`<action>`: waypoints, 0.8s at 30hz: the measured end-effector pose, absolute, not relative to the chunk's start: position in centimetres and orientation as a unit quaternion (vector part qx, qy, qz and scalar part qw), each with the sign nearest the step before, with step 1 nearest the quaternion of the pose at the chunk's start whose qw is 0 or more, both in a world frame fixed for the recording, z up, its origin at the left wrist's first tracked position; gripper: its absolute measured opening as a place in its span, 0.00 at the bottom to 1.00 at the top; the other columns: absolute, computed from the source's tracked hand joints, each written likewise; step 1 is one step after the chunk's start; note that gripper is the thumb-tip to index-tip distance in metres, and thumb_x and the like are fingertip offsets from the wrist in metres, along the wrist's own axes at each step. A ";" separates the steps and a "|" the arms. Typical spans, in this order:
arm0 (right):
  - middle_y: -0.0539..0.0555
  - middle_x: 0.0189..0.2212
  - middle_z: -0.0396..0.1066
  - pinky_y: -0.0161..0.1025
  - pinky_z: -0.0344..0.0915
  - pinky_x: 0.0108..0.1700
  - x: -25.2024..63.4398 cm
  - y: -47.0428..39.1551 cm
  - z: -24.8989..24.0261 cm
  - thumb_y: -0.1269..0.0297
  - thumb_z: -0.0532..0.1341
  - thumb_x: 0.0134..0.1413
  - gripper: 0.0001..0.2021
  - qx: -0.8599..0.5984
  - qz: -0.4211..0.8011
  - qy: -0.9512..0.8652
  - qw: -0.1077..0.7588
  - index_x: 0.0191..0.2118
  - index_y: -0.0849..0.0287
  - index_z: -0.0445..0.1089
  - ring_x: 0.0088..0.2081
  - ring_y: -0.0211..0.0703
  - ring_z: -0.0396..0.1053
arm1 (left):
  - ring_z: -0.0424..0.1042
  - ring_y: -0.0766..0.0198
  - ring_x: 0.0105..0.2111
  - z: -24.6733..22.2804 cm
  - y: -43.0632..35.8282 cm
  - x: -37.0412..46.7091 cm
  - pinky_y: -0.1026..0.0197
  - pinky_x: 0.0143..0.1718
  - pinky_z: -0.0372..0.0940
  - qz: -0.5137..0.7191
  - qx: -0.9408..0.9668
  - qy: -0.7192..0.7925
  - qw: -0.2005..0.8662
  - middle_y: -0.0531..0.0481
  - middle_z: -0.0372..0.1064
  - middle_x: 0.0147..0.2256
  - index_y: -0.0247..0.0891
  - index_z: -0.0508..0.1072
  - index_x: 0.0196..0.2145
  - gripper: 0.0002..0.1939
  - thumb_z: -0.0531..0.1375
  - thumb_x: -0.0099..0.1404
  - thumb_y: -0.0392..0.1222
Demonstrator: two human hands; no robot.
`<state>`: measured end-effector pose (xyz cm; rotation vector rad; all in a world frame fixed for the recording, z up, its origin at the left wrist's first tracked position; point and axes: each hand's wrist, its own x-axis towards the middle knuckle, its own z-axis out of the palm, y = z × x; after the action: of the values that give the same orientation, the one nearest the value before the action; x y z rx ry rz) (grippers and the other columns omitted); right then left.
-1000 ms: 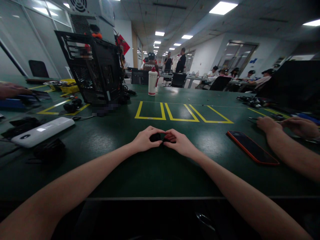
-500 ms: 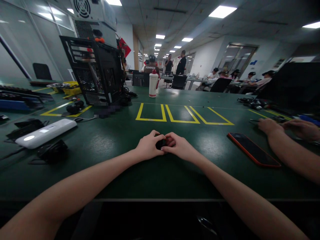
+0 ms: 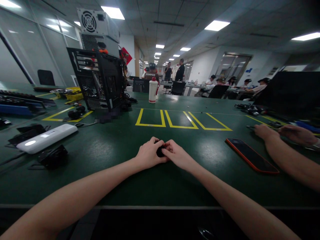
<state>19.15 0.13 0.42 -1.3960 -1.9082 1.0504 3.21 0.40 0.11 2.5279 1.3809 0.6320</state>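
A small black object sits between my two hands, close over the green tabletop; the fingers cover most of it, so its kind is unclear. My left hand curves round its left side, thumb below and fingers above. From the right, the thumb and fingertips of my right hand close on the same piece. The fingertips of both hands meet around it.
To the left lie a white power strip and a black part. An open computer case and a white bottle stand farther back. At right are an orange-edged phone and another person's hands.
The whole view has tilted up slightly, so things sit lower in the picture. My right thumb and fingers have shifted a little on the black object; both hands stay around it.
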 end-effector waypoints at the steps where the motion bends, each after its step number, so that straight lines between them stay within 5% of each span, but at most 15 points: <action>1: 0.53 0.33 0.68 0.36 0.66 0.32 19.1 0.2 0.4 0.59 0.54 0.52 0.11 -0.517 0.402 -0.703 0.276 0.40 0.59 0.60 0.33 0.39 0.68 | 0.66 0.59 0.37 0.1 0.5 3.2 0.57 0.33 0.65 0.213 0.852 0.468 0.098 0.48 0.57 0.45 0.45 0.65 0.41 0.21 0.55 0.53 0.59; 14: 0.53 0.36 0.70 0.40 0.65 0.41 20.3 0.1 1.8 0.60 0.56 0.52 0.10 -0.486 0.350 -0.761 0.249 0.38 0.59 0.66 0.38 0.40 0.68 | 0.66 0.64 0.38 1.3 -2.2 -0.5 0.60 0.38 0.64 0.151 0.882 0.427 0.129 0.51 0.55 0.47 0.52 0.63 0.46 0.15 0.52 0.61 0.44; 24: 0.53 0.38 0.70 0.40 0.65 0.42 20.3 -0.4 2.1 0.61 0.56 0.53 0.10 -0.471 0.378 -0.765 0.226 0.40 0.58 0.66 0.39 0.40 0.68 | 0.67 0.64 0.35 3.3 -4.9 -5.3 0.59 0.39 0.63 0.091 0.873 0.456 0.146 0.49 0.56 0.46 0.46 0.65 0.42 0.14 0.55 0.58 0.47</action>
<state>20.31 -0.44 2.14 -1.2979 -2.1088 1.0423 -5.34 -4.89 3.32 2.5134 1.3131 0.2625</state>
